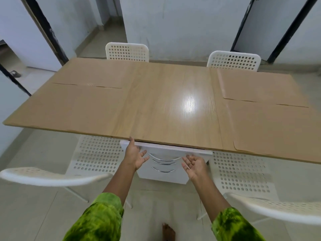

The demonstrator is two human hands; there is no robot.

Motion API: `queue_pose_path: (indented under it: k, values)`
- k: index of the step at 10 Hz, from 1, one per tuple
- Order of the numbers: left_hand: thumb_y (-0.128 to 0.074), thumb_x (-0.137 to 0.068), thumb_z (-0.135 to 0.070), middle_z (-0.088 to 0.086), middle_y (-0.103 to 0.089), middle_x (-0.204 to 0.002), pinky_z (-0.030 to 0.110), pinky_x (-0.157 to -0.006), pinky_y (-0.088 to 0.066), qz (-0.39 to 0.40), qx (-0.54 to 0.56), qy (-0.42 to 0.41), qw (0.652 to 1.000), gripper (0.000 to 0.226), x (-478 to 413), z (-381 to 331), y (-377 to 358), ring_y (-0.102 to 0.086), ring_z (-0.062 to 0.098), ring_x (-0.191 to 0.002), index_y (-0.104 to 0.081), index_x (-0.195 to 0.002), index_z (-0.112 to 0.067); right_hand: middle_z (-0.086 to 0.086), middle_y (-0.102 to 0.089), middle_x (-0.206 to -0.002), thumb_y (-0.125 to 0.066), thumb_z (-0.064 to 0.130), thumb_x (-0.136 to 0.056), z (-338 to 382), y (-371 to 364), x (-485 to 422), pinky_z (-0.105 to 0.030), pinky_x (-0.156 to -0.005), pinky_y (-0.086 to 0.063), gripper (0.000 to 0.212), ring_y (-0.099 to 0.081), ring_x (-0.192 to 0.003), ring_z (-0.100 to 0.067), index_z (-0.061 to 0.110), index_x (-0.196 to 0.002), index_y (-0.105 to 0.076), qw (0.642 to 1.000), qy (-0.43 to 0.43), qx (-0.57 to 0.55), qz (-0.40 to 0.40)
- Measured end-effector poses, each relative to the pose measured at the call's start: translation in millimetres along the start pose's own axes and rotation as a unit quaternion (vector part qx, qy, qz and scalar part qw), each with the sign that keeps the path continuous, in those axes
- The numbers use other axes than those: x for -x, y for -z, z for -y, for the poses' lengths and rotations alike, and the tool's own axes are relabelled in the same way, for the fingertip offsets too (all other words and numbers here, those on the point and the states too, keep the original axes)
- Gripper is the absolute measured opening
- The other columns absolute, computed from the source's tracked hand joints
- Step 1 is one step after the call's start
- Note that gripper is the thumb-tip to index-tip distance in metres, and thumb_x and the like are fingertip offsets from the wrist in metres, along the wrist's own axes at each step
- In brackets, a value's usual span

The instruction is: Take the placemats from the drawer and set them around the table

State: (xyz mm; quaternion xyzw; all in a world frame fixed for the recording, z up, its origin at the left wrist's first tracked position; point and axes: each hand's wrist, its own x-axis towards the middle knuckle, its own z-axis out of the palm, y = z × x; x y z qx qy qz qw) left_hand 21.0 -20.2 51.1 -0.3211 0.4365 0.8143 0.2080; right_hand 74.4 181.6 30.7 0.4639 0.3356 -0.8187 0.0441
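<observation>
A white drawer unit [163, 173] with three curved chrome handles stands under the near edge of the wooden table [170, 105]; its top drawer [166, 150] is nearly closed. My left hand [135, 155] rests open against the top drawer's left front. My right hand [194, 164] hovers open, palm up, at the drawer's right front. Tan placemats lie flat on the table: far left [93, 72], near left [66, 106], far right [257, 86] and near right [278, 126].
White perforated chairs stand around the table: two at the far side [127, 52] [234, 60], one at the near left [93, 155], one at the near right [241, 173]. Dark door frames line the walls behind. A bare foot [168, 232] shows on the floor.
</observation>
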Motion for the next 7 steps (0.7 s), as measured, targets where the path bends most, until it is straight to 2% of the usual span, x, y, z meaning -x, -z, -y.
queue_pose_path:
  k: [1, 2, 3, 4, 5, 6, 7]
  values:
    - [-0.024, -0.089, -0.066, 0.006, -0.005, -0.16, 0.054, -0.115, -0.017, 0.02, 0.005, -0.002, 1.0, 0.087, -11, -8, -9, -0.015, 0.028, -0.146, 0.003, -0.149, -0.01, -0.015, -0.05, -0.132, -0.03, 0.001, -0.096, 7, -10, -12, -0.041, -0.097, -0.038, 0.038, -0.048, -0.128, -0.03, 0.005, -0.131, -0.041, 1.0, -0.001, -0.001, 0.008]
    - [-0.025, -0.085, -0.071, 0.009, -0.009, -0.159, 0.055, -0.114, -0.017, 0.039, 0.018, 0.007, 0.999, 0.093, -21, -14, -9, -0.018, 0.026, -0.145, 0.002, -0.15, -0.011, -0.01, -0.057, -0.108, -0.029, -0.003, -0.091, 10, -16, -21, -0.04, -0.091, -0.039, 0.032, -0.057, -0.109, -0.027, 0.005, -0.112, -0.052, 1.0, 0.005, -0.015, 0.001]
    - [-0.025, -0.084, -0.073, 0.013, -0.017, -0.157, 0.055, -0.113, -0.019, 0.046, 0.037, 0.017, 0.998, 0.095, -27, -18, -6, -0.029, 0.027, -0.138, -0.003, -0.15, -0.008, -0.007, -0.059, -0.086, -0.029, -0.005, -0.089, 10, -21, -26, -0.039, -0.087, -0.038, 0.029, -0.06, -0.083, -0.019, 0.009, -0.085, -0.054, 0.999, 0.008, -0.031, -0.013]
    - [-0.027, -0.084, -0.072, 0.016, -0.009, -0.158, 0.055, -0.114, -0.018, 0.049, 0.06, 0.019, 0.997, 0.098, -28, -21, -4, -0.023, 0.031, -0.141, 0.004, -0.149, -0.006, -0.006, -0.065, -0.068, -0.028, -0.007, -0.087, 8, -22, -32, -0.037, -0.086, -0.04, 0.031, -0.059, -0.078, -0.017, 0.008, -0.079, -0.053, 0.998, 0.016, -0.053, -0.019]
    - [-0.028, -0.083, -0.074, 0.016, -0.014, -0.157, 0.054, -0.112, -0.022, 0.059, 0.042, 0.035, 0.997, 0.098, -28, -26, -1, -0.024, 0.031, -0.141, -0.003, -0.15, -0.006, 0.001, -0.067, -0.048, -0.03, -0.006, -0.086, 7, -23, -31, -0.032, -0.075, -0.046, 0.029, -0.06, -0.077, -0.018, 0.008, -0.079, -0.054, 0.997, 0.029, -0.061, -0.031]
    - [-0.03, -0.089, -0.064, 0.016, -0.013, -0.157, 0.051, -0.111, -0.025, 0.036, -0.031, 0.057, 0.997, 0.087, -30, -33, 1, -0.026, 0.034, -0.141, -0.003, -0.15, -0.008, -0.011, -0.07, -0.079, -0.033, -0.001, -0.089, 6, -25, -27, -0.039, -0.09, -0.046, 0.022, -0.06, -0.075, -0.019, 0.005, -0.083, -0.054, 0.996, 0.045, -0.054, -0.047]
    - [-0.038, -0.096, -0.046, 0.016, -0.015, -0.157, 0.05, -0.11, -0.028, 0.013, -0.144, 0.057, 0.988, 0.074, -16, -43, 5, -0.029, 0.037, -0.139, -0.005, -0.15, -0.008, -0.019, -0.062, -0.117, -0.038, 0.003, -0.09, 5, -30, -18, -0.038, -0.084, -0.048, 0.027, -0.061, -0.081, -0.022, -0.005, -0.108, -0.056, 0.992, 0.055, 0.053, -0.097]
